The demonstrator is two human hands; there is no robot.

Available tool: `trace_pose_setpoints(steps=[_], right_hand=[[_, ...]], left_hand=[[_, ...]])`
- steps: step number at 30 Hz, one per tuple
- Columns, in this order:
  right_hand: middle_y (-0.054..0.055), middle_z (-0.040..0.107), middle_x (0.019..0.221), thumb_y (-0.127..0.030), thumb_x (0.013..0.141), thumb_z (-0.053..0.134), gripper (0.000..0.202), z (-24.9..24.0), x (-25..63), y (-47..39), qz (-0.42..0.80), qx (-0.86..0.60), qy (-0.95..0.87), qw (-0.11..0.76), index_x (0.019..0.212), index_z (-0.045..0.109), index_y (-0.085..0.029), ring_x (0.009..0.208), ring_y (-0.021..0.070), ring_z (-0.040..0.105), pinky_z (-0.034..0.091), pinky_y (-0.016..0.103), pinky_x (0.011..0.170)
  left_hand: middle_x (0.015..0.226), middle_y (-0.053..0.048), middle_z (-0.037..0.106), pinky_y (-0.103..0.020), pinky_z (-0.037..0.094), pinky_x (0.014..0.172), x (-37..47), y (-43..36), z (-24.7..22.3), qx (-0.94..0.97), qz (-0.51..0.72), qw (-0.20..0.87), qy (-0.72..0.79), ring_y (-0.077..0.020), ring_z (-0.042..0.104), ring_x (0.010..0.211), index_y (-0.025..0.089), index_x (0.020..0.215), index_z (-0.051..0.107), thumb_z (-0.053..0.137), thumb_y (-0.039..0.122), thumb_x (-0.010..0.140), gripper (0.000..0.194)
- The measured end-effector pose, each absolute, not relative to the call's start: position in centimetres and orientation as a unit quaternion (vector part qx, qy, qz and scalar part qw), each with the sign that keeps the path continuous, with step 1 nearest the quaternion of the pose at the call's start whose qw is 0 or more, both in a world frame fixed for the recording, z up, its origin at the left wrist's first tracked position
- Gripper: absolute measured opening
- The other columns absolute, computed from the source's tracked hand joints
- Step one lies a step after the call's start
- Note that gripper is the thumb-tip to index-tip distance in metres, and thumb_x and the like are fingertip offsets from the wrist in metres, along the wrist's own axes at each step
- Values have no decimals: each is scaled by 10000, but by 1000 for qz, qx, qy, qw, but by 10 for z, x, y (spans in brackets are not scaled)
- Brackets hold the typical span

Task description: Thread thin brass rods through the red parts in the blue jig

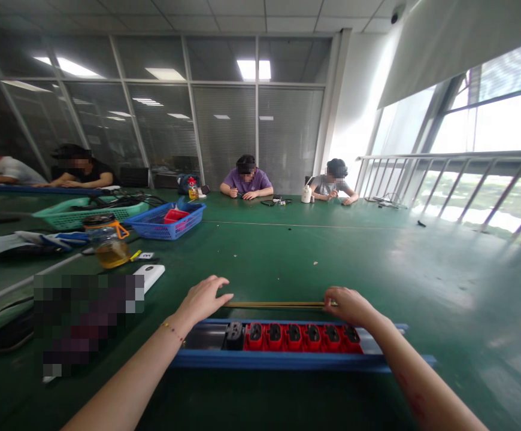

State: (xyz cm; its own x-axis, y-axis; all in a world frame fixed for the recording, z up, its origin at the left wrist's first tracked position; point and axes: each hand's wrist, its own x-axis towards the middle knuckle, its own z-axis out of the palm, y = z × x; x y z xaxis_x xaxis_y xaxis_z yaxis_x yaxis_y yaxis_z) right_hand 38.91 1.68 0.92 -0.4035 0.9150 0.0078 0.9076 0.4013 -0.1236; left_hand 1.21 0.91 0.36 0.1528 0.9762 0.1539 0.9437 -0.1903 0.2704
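Observation:
A long blue channel [287,361] lies crosswise in front of me, with a grey inner face showing at both ends. Inside it sit several red socket modules [293,337] in a row, and one black socket module [234,336] at their left. Just beyond the channel, thin brass-coloured strips [278,304] lie parallel to it. My left hand [204,299] is at the strips' left end, thumb and fingers apart. At the right end, my right hand [348,304] has its fingers curled down and closed on the strips; its fingertips are partly hidden.
On the green table [260,257], a blue basket [166,224] holds a red box, beside a green basket [81,212] of cables. A jar of amber liquid [110,248] and a white power bank [153,275] are at left. Several people [247,179] sit across the table.

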Motion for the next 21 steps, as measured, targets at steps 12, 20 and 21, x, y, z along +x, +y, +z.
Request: trace_pose_setpoints(steps=[12,20,21], right_hand=[[37,640,867,-224,753,489,184,7,386,17,48,-544,-837,32,889,613,-219,765,163,586,397,223,655],[34,657,772,-158,735,446,200,8,384,16,37,-529,-848,16,784,631,-215,705,170,591,362,227,596],[36,654,766,-153,730,442,200,7,384,17,35,-529,-848,17,772,629,-211,702,172,590,359,229,593]], left_hand=[[824,-3,614,-242,381,670,18,9,5,837,97,86,532,-147,560,745,246,813,613,521,281,741,121],[716,14,600,-229,340,584,23,6,11,847,71,70,522,-129,535,668,224,688,581,474,105,670,161],[713,14,593,-226,335,574,24,5,11,846,70,64,524,-127,528,660,219,686,575,471,97,659,163]])
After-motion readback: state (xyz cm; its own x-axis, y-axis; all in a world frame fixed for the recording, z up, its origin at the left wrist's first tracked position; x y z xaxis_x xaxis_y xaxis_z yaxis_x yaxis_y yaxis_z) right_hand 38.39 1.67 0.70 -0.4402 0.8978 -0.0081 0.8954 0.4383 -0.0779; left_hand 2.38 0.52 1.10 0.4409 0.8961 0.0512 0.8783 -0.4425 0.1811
